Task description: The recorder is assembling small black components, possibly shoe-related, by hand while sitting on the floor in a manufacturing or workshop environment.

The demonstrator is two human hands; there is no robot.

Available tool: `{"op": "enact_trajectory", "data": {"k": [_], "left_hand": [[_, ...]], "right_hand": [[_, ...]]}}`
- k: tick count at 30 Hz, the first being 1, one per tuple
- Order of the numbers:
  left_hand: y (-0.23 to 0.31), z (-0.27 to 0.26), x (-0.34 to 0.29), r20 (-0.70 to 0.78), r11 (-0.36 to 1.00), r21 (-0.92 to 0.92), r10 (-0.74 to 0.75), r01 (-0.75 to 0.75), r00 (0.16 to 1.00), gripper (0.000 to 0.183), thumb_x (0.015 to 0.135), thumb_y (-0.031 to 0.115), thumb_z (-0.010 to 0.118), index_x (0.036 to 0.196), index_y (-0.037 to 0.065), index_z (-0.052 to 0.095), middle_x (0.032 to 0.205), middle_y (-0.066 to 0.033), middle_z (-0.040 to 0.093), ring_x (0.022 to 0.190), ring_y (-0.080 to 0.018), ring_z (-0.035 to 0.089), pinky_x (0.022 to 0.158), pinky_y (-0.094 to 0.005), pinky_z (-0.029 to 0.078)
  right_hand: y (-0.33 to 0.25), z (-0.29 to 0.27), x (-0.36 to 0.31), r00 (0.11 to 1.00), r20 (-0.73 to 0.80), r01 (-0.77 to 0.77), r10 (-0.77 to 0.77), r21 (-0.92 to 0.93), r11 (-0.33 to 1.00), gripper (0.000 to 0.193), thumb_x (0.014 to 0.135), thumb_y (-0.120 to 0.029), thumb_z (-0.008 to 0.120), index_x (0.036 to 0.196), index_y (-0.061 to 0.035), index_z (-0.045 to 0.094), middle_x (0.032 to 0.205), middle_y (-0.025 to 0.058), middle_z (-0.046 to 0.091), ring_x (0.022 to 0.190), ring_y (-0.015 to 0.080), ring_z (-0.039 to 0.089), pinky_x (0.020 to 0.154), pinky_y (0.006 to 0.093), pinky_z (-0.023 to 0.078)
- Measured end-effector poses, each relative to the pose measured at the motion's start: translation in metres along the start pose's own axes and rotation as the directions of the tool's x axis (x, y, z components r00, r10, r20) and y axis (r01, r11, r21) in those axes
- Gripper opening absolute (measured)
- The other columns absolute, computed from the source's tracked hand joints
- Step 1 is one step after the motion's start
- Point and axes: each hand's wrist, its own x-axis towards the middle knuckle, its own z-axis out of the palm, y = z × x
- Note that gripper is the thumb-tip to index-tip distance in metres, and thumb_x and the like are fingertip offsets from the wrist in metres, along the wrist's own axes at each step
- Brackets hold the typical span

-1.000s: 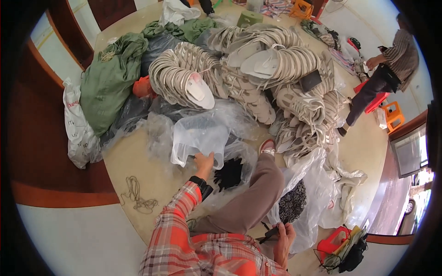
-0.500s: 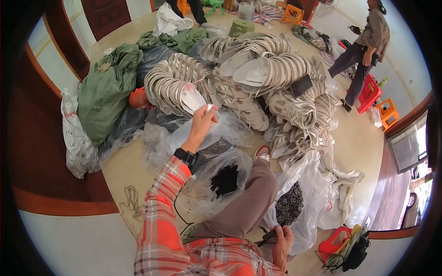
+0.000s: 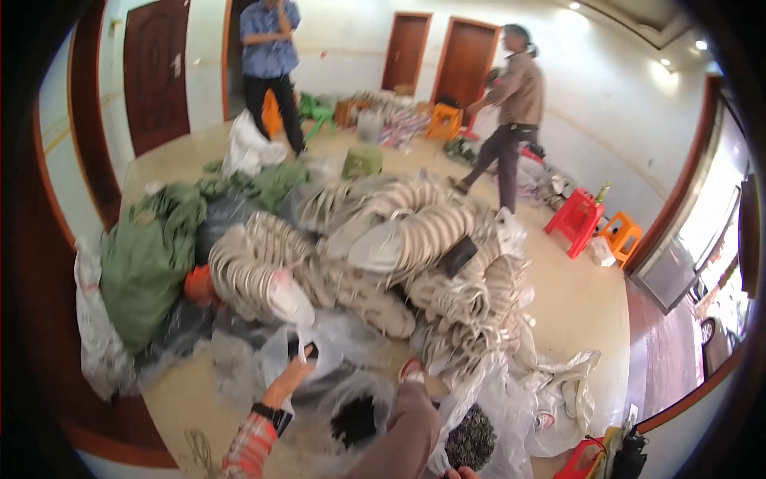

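Observation:
My left hand (image 3: 294, 378), with a dark band at its wrist, reaches over clear plastic sheeting in front of the stacked shoe uppers (image 3: 267, 267). Its fingers look closed at a whitish piece (image 3: 277, 350) beside a dark patch; blur hides what this is. Only the fingertips of my right hand (image 3: 461, 474) show at the lower edge, and what they hold is hidden. Just above them, small dark parts (image 3: 471, 437) fill a clear plastic bag (image 3: 511, 411). Black pieces (image 3: 353, 420) lie in another open clear bag left of my leg.
More beige shoe uppers (image 3: 443, 239) are heaped ahead, a dark block (image 3: 457, 256) on top. Green sacks (image 3: 148, 267) stand left. One person (image 3: 270, 48) stands at the back; another (image 3: 515, 104) walks behind the heap. Red (image 3: 576, 219) and orange stools (image 3: 621, 235) stand right.
The view has tilted up, showing more of the room. My left hand has come away from the stack's near end, down to the plastic. My right hand has mostly left the picture.

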Motion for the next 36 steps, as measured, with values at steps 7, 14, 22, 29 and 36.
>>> {"op": "enact_trajectory", "data": {"k": [7, 14, 22, 29, 36], "left_hand": [[0.210, 0.025, 0.039, 0.329, 0.573, 0.791, -0.102, -0.215, 0.939, 0.054, 0.075, 0.048, 0.049, 0.060, -0.003, 0.058, 0.064, -0.0188, 0.058, 0.062, -0.0339, 0.058, 0.058, -0.0413, 0.044], [0.315, 0.026, 0.146, 0.186, 0.864, 0.351, 0.312, -0.360, 0.932, 0.055, 0.081, 0.020, 0.050, 0.128, 0.002, 0.027, 0.065, -0.0140, 0.059, 0.048, -0.0231, 0.056, 0.047, -0.0321, 0.045], [0.375, 0.072, 0.199, 0.197, 0.966, 0.175, 0.153, -0.188, 0.968, 0.076, 0.084, 0.016, 0.050, 0.136, 0.005, -0.003, 0.065, -0.0129, 0.059, 0.044, -0.0146, 0.053, 0.040, -0.0251, 0.041], [0.360, 0.098, 0.224, 0.123, 0.963, 0.222, 0.129, -0.154, 0.984, 0.077, 0.080, 0.011, 0.051, 0.137, 0.008, -0.002, 0.062, -0.0119, 0.059, 0.042, -0.0146, 0.051, 0.039, -0.0259, 0.040], [0.221, 0.150, 0.039, 0.769, 0.761, 0.386, 0.048, -0.522, 0.638, 0.047, 0.079, 0.029, 0.053, 0.116, 0.002, 0.041, 0.089, -0.0167, 0.056, 0.082, -0.0296, 0.054, 0.070, -0.0379, 0.043]], "right_hand": [[-0.021, 0.012, 0.001, 0.985, -0.066, 0.159, -0.162, -0.046, 0.986, 0.021, 0.083, -0.019, 0.056, 0.081, 0.0022, 0.056, 0.065, 0.0026, 0.051, 0.061, 0.0114, 0.045, 0.055, 0.0260, 0.038], [-0.016, 0.008, 0.013, 0.998, -0.042, 0.040, -0.043, -0.067, 0.997, 0.022, 0.082, -0.017, 0.055, 0.080, 0.0046, 0.055, 0.066, 0.0051, 0.052, 0.062, 0.0131, 0.046, 0.057, 0.0282, 0.039], [-0.005, -0.001, 0.022, 0.998, -0.060, 0.010, -0.013, -0.051, 0.999, 0.021, 0.082, -0.016, 0.055, 0.081, 0.0046, 0.055, 0.068, 0.0073, 0.054, 0.065, 0.0150, 0.046, 0.061, 0.0292, 0.040], [-0.015, -0.009, 0.021, 0.995, -0.095, -0.014, 0.023, 0.091, 0.996, 0.021, 0.082, -0.016, 0.055, 0.072, 0.0002, 0.048, 0.060, 0.0029, 0.041, 0.059, 0.0136, 0.038, 0.054, 0.0292, 0.034], [-0.001, -0.020, 0.004, 0.997, -0.080, 0.032, -0.023, 0.121, 0.992, 0.021, 0.082, -0.018, 0.057, 0.084, 0.0035, 0.055, 0.069, 0.0048, 0.052, 0.063, 0.0140, 0.045, 0.059, 0.0274, 0.039]]}}
